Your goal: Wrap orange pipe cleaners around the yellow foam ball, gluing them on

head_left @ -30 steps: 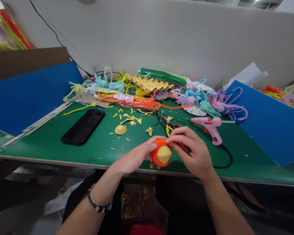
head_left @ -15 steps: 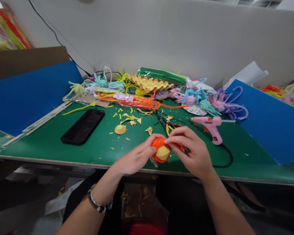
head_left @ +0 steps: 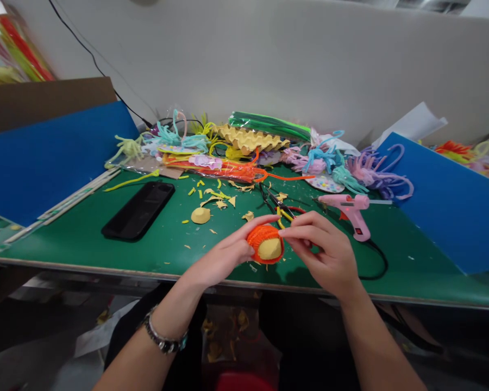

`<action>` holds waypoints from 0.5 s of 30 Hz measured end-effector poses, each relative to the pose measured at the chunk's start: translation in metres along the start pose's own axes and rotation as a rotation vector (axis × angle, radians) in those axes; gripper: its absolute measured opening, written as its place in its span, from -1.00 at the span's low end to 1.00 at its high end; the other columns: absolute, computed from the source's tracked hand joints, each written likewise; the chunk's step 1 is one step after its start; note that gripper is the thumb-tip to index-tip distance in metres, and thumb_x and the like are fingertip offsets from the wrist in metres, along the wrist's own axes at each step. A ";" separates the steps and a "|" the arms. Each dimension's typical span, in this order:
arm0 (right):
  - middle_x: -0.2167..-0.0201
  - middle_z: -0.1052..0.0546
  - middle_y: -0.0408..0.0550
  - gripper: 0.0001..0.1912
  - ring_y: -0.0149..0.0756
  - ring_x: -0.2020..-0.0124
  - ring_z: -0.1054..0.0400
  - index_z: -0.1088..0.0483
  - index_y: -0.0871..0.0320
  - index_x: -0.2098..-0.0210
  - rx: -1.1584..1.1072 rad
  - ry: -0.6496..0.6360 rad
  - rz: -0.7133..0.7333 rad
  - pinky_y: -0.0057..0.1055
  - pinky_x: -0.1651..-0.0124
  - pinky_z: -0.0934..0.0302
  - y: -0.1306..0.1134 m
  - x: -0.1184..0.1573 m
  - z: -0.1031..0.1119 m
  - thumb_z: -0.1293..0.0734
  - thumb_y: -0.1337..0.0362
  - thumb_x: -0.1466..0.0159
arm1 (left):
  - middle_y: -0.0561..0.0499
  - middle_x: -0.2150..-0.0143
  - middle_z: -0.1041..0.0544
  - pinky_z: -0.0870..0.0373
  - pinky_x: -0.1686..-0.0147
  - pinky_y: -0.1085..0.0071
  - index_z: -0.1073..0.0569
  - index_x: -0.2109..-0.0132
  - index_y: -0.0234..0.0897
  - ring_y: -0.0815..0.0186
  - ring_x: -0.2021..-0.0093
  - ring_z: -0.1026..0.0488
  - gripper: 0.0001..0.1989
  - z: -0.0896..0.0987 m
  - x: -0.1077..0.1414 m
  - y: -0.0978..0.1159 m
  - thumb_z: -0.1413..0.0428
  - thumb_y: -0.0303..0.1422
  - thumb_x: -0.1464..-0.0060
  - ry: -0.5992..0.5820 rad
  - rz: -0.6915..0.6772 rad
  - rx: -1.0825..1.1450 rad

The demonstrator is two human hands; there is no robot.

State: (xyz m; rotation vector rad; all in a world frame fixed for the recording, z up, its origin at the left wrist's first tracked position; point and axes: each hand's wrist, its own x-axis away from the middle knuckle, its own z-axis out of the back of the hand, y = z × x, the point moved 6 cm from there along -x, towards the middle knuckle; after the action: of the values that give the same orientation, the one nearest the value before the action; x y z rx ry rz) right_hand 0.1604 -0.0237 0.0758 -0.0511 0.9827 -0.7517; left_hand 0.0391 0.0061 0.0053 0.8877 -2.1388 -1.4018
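Note:
My left hand (head_left: 224, 258) is closed around a small cup wrapped in fuzzy orange pipe cleaner (head_left: 257, 239), thumb below and fingers over the top. A pale yellow egg-carton cup (head_left: 270, 248) shows in its middle, facing me. At the right rim of the wrap, the thumb and fingertips of my right hand (head_left: 324, 247) pinch the orange pipe cleaner; the exact grip is partly hidden. Just behind the hands lie pliers (head_left: 283, 209) with red and yellow handles. Another yellow egg-carton cup (head_left: 200, 215) rests on the table to the left.
A black phone (head_left: 138, 210) lies on the green table (head_left: 155, 255) at left. A pink glue gun (head_left: 352, 209) with a black cord is at right. Yellow scraps are scattered mid-table. Bagged pipe cleaners (head_left: 224, 168) and an egg carton (head_left: 252, 140) line the back. Blue boards (head_left: 444, 201) stand at both sides.
The orange-wrapped cup has turned slightly and shifted a little left and up. My left index finger has stretched out over it. My right hand has moved slightly right.

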 end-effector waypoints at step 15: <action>0.44 -0.38 -0.13 -0.78 -0.46 0.45 -0.30 -0.47 0.07 0.31 0.009 -0.006 0.000 -0.53 0.47 -0.22 0.000 0.001 -0.002 -0.26 0.48 -0.19 | -0.04 -0.01 -0.38 -0.20 0.15 0.37 -0.35 0.01 -0.20 0.22 0.09 -0.32 -0.60 -0.003 -0.003 -0.002 0.04 -0.18 -0.01 -0.117 -0.069 0.065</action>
State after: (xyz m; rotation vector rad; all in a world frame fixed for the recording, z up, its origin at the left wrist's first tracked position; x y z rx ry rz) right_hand 0.1593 -0.0235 0.0744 -0.0452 0.9730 -0.7555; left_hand 0.0433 0.0055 0.0043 0.9326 -2.2726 -1.4577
